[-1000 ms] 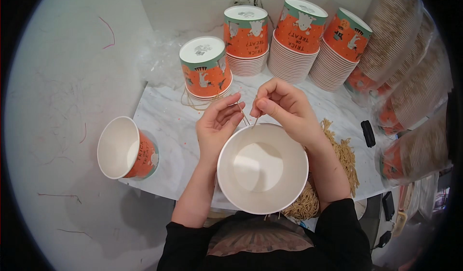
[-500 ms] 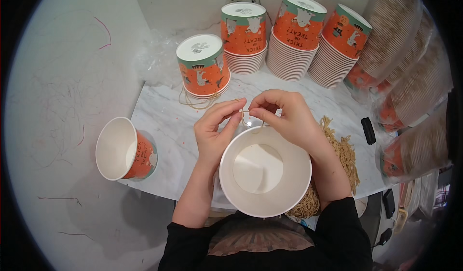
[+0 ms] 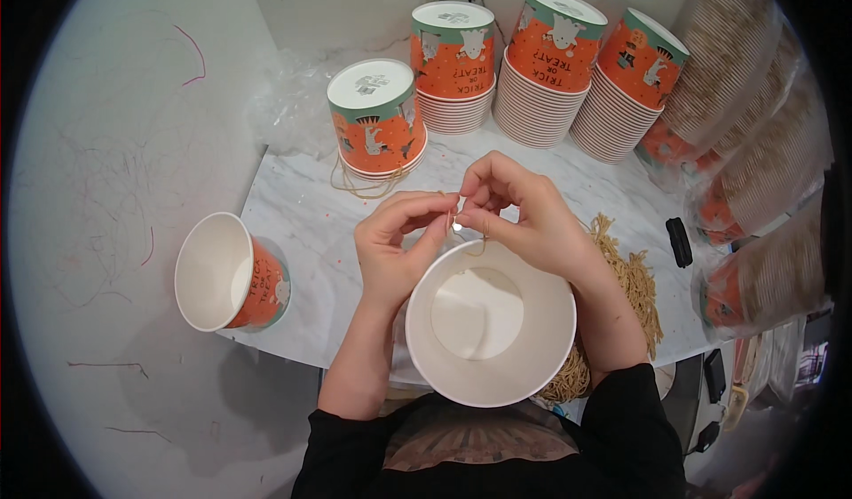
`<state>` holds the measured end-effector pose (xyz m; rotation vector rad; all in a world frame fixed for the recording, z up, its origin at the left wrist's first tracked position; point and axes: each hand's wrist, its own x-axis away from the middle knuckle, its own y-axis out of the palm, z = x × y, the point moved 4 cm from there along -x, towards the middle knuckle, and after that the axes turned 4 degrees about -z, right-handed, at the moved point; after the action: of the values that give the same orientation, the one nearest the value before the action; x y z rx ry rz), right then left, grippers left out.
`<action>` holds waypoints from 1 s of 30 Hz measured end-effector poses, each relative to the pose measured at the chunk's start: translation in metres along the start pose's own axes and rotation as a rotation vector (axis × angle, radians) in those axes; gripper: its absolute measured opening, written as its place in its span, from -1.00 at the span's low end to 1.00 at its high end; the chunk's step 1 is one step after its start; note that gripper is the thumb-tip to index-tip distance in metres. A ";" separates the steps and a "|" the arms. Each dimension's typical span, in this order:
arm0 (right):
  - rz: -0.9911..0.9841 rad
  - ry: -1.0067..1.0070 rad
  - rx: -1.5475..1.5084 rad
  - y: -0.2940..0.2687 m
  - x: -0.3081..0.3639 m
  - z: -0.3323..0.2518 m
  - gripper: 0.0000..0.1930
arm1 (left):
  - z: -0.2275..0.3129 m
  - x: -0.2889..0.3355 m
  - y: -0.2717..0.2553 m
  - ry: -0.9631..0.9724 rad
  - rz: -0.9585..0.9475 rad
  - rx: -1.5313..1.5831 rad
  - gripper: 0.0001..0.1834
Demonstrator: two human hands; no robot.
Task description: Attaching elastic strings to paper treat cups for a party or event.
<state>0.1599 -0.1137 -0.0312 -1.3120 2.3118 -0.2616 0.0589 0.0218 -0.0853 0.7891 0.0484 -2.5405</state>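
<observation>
A large white-lined paper bucket stands mouth up close to my body, between my forearms. Over its far rim, a thin tan cord runs up to my fingers. My left hand pinches the cord between thumb and fingertips. Just beside it, my right hand pinches the cord too, the fingertips of both hands nearly touching. The exact crossing of the cord is too small to make out. Behind my hands, more cord hangs around the base of an upside-down orange bucket.
Stacks of upside-down orange and green buckets line the table's back. Another bucket tilts at the left edge. A bundle of tan cords lies by my right forearm, with a small black object beyond. Plastic-wrapped bucket stacks fill the right side.
My fingertips have come closer together on the cord and shifted slightly. The near bucket has tipped a little, its rim now slightly lower in view.
</observation>
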 end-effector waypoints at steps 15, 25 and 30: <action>-0.143 0.047 -0.088 -0.001 0.002 -0.001 -0.90 | 0.006 -0.002 -0.003 0.036 0.000 -0.096 -0.78; -0.064 0.023 0.145 0.000 0.008 -0.023 -0.80 | 0.003 -0.002 -0.015 -0.236 -0.192 0.265 -0.62; 0.060 -0.147 0.368 0.003 0.009 -0.029 -0.73 | 0.012 -0.003 -0.013 -0.290 -0.260 0.362 -0.52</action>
<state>0.1396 -0.1219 -0.0098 -1.0402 2.0548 -0.5239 0.0488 0.0331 -0.0746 0.5605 -0.4421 -2.9323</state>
